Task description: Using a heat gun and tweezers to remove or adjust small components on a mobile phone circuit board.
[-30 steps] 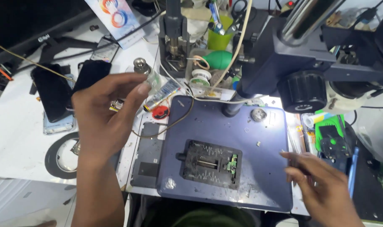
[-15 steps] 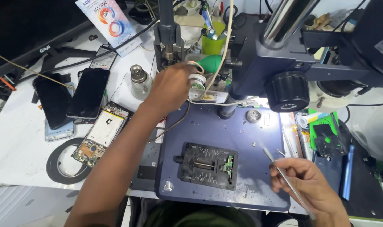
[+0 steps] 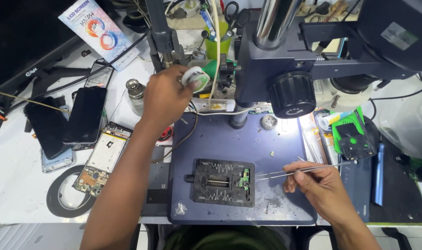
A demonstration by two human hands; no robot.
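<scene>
Head view, looking down on a crowded repair bench. Our left hand (image 3: 167,95) is stretched forward past the far edge of the dark blue rectangular work mat (image 3: 206,143), fingers closed around a small round white spool with a green face (image 3: 195,78), held up beside the grey metal stand post (image 3: 162,37). Our right hand (image 3: 320,187) rests low at the mat's near right corner, pinching a pair of slim silver metal tweezers (image 3: 292,172) — the tips point left and reach toward the black rectangular board holder (image 3: 223,182) that sits on the near half of the mat. A small green circuit piece (image 3: 245,178) is clamped at the holder's right end, just beside the tweezer tips; we cannot tell whether they touch.

The two hands are well apart — spool far and left, tweezers near and right, holder between them.

Left of the mat lie an opened phone with its board exposed (image 3: 102,159) and two dark phones (image 3: 83,115). A black microscope head (image 3: 303,60) hangs over the far right.
</scene>
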